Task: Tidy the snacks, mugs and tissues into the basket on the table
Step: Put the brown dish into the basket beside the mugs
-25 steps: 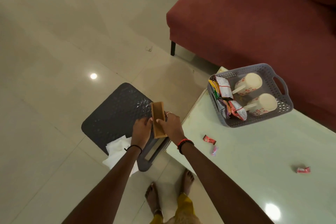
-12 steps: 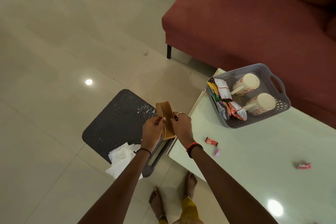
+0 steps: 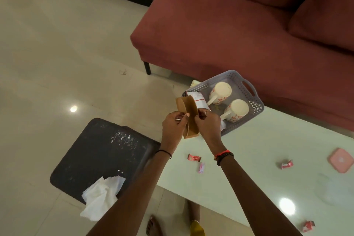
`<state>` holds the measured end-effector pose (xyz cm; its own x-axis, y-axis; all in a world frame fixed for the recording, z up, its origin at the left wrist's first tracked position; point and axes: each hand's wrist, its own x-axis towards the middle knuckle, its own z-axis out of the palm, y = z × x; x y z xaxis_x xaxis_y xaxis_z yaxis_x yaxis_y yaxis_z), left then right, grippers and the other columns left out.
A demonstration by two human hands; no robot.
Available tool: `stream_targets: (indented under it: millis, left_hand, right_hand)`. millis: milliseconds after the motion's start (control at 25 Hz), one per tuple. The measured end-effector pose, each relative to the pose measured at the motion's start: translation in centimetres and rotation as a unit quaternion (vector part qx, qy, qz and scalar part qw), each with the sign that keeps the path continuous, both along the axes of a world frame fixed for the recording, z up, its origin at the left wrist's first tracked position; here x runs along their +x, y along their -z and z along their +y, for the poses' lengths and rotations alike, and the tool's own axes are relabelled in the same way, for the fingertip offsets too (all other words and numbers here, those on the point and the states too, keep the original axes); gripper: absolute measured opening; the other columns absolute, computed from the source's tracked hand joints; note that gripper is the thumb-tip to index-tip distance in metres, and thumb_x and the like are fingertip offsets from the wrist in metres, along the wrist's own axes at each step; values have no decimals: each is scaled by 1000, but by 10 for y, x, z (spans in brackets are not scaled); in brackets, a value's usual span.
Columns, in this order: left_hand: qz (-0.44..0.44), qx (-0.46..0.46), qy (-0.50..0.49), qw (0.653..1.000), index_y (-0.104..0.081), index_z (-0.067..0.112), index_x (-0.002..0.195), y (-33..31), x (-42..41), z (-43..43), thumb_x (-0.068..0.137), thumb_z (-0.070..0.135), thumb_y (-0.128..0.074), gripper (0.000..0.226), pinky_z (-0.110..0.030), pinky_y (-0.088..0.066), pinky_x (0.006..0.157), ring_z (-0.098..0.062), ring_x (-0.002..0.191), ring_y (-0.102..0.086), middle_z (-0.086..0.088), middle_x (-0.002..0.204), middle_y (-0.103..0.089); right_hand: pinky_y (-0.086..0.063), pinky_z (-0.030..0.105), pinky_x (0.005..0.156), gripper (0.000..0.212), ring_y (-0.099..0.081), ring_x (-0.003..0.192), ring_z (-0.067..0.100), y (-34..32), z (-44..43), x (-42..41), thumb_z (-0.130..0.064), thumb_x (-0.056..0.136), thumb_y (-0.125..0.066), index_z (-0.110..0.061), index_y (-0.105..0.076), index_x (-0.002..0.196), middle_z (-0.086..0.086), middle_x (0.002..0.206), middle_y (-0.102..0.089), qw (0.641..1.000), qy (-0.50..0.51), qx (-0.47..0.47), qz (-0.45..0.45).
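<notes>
A brown cardboard box (image 3: 188, 115) stands on end between my hands, just left of the grey basket (image 3: 254, 108) at the table's far corner. My left hand (image 3: 173, 129) pinches its left side and my right hand (image 3: 207, 126) pinches its right side. Two white mugs (image 3: 220, 93) with red flowers lie in the basket beside a snack packet (image 3: 198, 99). Wrapped red candies (image 3: 193, 157) lie loose on the pale green table (image 3: 249, 159). A crumpled white tissue (image 3: 101, 195) lies on the dark stool (image 3: 99, 155).
A red sofa (image 3: 239, 30) stands behind the table, close to the basket. A pink square lid (image 3: 342, 160) lies at the table's right. More candies (image 3: 286, 164) sit on the right part of the table. My bare feet (image 3: 153, 225) show below on the tiled floor.
Both hands have carried the brown box up and to the right, from over the stool to the table corner beside the basket. The view has shifted toward the sofa.
</notes>
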<state>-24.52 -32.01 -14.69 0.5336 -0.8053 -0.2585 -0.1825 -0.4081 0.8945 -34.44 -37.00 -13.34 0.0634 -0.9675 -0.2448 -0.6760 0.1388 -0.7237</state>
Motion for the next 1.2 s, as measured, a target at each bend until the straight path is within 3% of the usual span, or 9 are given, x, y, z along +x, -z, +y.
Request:
stream_targets:
  millis: [240,400,480,560,720,840,920,1080,1200]
  left_hand:
    - [35,-42,71,996,-67,6,101,-5,-76,-83,87,26,-62,24,-13,-50,69,-17,84,-64,-12,100,-69]
    - [45,-47,130,989,-66,3,104,-5,-116,-147,89,22,-60,25,-10,-52,73,-14,80,-64,-14,98,-71]
    - [57,-36,149,987,-66,0,105,-1,-134,-178,90,19,-59,25,-25,-54,79,-25,88,-67,-17,99,-71]
    - [50,-26,166,985,-66,-2,105,6,-150,-204,91,16,-57,25,-29,-51,80,-29,92,-66,-19,99,-71]
    - [42,4,206,978,-62,-7,102,28,-168,-240,92,-1,-41,24,-33,-44,81,-25,89,-57,-24,100,-67]
    - [34,26,246,968,-60,3,95,40,-171,-254,90,-8,-34,28,-26,-41,81,-20,91,-51,-12,91,-58]
    - [20,49,275,960,-61,1,106,48,-172,-258,90,-9,-34,33,-22,-41,82,-19,94,-52,-10,95,-58]
    - [-19,97,296,950,-58,-4,116,67,-171,-264,91,-5,-35,33,-35,-44,96,-29,110,-57,-20,116,-63]
    - [-33,121,300,946,-61,-5,107,78,-170,-267,92,-2,-37,29,-33,-42,83,-26,96,-56,-18,101,-63]
  right_hand:
    - [-47,24,77,24,-65,88,22,-9,-79,-85,-12,93,-51,-5,-71,105,11,98,-73,999,32,-34,26]
    - [-49,23,75,25,-64,84,19,-10,-138,-129,-11,94,-51,-4,-69,110,11,100,-73,997,63,-47,17]
    - [-49,24,78,24,-64,88,21,-6,-166,-146,-10,94,-52,-2,-68,111,13,103,-72,995,76,-57,20]
    - [-50,25,78,24,-63,87,21,0,-191,-160,-10,93,-53,-2,-69,110,13,103,-72,994,90,-61,24]
    - [-48,25,76,22,-65,87,25,19,-229,-182,-5,91,-54,-1,-71,104,15,100,-73,992,99,-67,33]
    - [-48,26,74,21,-67,91,30,37,-246,-192,-3,89,-55,1,-71,101,17,100,-73,993,98,-53,44]
    - [-48,26,76,21,-68,92,30,49,-251,-196,-1,88,-55,1,-71,101,17,101,-73,994,93,-44,46]
    - [-50,27,80,24,-67,94,30,73,-250,-199,2,87,-54,-1,-71,103,17,103,-72,994,86,-22,56]
    - [-45,21,76,23,-67,95,28,88,-248,-197,2,88,-53,1,-71,102,17,104,-72,995,81,-7,55]
